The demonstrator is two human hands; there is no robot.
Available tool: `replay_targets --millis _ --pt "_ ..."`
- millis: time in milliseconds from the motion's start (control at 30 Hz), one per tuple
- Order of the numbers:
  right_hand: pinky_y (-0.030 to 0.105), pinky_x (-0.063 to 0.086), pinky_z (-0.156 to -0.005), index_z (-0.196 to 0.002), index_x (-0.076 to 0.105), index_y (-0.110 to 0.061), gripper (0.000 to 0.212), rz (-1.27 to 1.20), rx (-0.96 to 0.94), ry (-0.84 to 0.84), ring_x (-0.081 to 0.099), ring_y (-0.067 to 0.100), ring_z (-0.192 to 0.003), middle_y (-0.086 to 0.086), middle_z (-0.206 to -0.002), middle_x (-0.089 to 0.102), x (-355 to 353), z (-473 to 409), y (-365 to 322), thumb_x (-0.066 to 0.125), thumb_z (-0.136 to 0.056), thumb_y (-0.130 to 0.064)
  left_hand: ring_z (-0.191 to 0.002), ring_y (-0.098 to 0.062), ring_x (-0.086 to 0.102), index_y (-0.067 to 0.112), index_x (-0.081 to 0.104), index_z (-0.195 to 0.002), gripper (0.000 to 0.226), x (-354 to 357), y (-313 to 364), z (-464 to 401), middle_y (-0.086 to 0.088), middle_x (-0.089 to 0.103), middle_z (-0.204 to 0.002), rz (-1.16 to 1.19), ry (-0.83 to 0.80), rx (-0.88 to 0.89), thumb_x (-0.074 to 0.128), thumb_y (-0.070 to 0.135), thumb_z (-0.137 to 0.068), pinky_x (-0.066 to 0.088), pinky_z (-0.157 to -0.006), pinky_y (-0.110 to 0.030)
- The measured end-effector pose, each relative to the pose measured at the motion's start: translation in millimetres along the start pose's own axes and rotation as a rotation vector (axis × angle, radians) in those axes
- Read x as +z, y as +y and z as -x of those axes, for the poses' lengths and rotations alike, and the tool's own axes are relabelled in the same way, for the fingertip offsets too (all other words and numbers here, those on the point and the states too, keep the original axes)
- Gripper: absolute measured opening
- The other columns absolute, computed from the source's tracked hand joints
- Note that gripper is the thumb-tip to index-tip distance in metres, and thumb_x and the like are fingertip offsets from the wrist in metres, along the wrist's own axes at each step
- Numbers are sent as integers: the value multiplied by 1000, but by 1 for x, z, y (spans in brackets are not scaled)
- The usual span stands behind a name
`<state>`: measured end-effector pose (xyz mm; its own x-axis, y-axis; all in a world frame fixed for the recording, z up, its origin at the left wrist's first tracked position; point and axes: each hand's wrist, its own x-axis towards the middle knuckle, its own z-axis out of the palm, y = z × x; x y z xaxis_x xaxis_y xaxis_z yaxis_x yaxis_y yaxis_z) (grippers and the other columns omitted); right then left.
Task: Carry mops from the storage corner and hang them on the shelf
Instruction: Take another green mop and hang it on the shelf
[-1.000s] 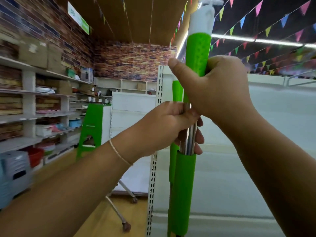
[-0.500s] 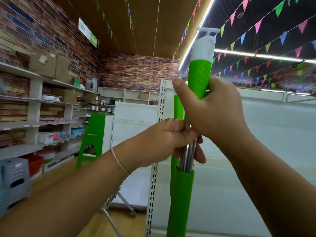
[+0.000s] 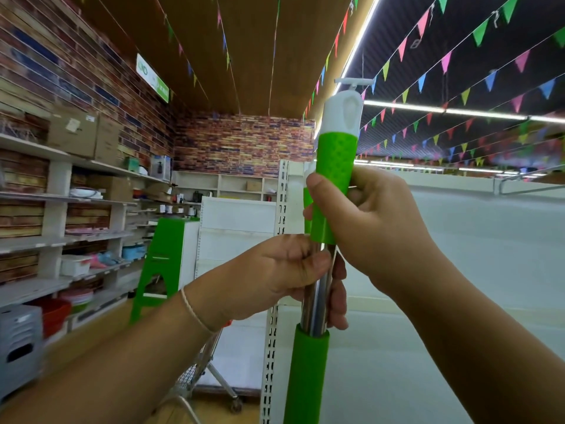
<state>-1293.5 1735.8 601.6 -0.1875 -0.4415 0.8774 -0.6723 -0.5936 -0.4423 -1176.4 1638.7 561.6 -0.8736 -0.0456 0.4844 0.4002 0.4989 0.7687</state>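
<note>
I hold a mop handle (image 3: 336,154) upright in front of me. It has a green textured grip, a white cap with a small hanging hook on top, a bare steel shaft and a lower green sleeve (image 3: 307,371). My right hand (image 3: 367,221) is wrapped around the upper green grip. Just below it, my left hand (image 3: 287,270) grips the steel shaft. A second green handle shows partly behind the first, beside the white shelf upright (image 3: 282,209). The mop head is out of view below.
The white shelf unit with a slotted post and a plain back panel (image 3: 474,270) stands directly ahead. A green stand (image 3: 165,249) and a wheeled wire cart (image 3: 198,374) are at left. Stocked wall shelves (image 3: 61,240) line the left side; a metal rail (image 3: 526,182) juts out at upper right.
The view has tilted upward, so more ceiling and bunting show. The mop handle has sunk lower in the frame and its white cap and hook are now fully visible. Both hands keep their grip.
</note>
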Motion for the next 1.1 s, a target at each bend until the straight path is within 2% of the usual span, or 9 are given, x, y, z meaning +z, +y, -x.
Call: replay_targets --millis 100,267,333,433,567,733,867,967,1100 --pt "53 58 -65 -81 69 -6 27 -4 -6 24 72 27 -64 8 -67 73 -3 -3 -3 67 -92 -31 -75 -35 68 2 55 -96 25 1 6 -3 -19 66 -86 6 11 -10 41 23 -96 54 -67 -35" --pt "56 58 -63 -82 69 -5 31 -3 -8 50 71 33 -64 13 -67 72 -3 -7 -3 68 -90 -35 -73 -33 69 5 57 -94 24 1 10 -8 -16 66 -85 18 5 -18 40 21 -96 54 -65 -34" --pt "56 58 -62 -82 70 -5 32 -5 -18 57 71 35 -64 14 -67 72 -5 -4 -2 68 -89 -36 -76 -34 68 1 55 -97 26 1 10 -9 -17 67 -87 -16 -31 -17 40 22 -98 53 -69 -37" --pt "53 59 -62 -81 71 -10 25 -14 -26 65 72 29 -62 11 -66 72 -12 0 -5 69 -90 -33 -81 -37 65 -1 54 -100 29 2 12 -11 -17 66 -90 -82 -86 6 42 25 -100 48 -75 -56" --pt "54 59 -65 -80 72 -9 27 3 12 49 72 29 -63 10 -65 73 -12 -7 2 70 -89 -34 -78 -34 67 3 54 -98 27 1 12 -15 -17 67 -89 -87 -43 -35 41 26 -100 51 -66 -33" --pt "57 58 -65 -83 70 -7 41 22 46 48 70 38 -66 17 -66 71 -5 -11 21 66 -80 -48 -77 -30 69 6 54 -95 24 0 4 -16 -15 67 -88 -83 -6 -72 38 24 -100 53 -72 -37" --pt "55 58 -66 -82 71 -8 41 44 58 38 71 33 -65 13 -66 73 -2 -14 30 65 -81 -49 -72 -20 70 2 52 -92 26 -4 0 -17 -13 67 -84 -118 3 -86 34 17 -104 53 -64 -23" --pt "54 58 -66 -84 70 -5 46 60 60 37 71 33 -66 13 -67 72 1 -17 33 64 -81 -50 -70 -22 69 -1 51 -92 27 -7 -6 -19 -11 68 -79 -67 22 -88 39 22 -101 53 -64 -26" --pt "51 59 -67 -84 70 -4 42 104 66 48 70 32 -66 13 -67 72 5 -19 37 67 -87 -45 -76 -34 67 0 52 -99 28 -15 -18 -21 -20 64 -87 2 21 -89 41 26 -97 54 -70 -36"
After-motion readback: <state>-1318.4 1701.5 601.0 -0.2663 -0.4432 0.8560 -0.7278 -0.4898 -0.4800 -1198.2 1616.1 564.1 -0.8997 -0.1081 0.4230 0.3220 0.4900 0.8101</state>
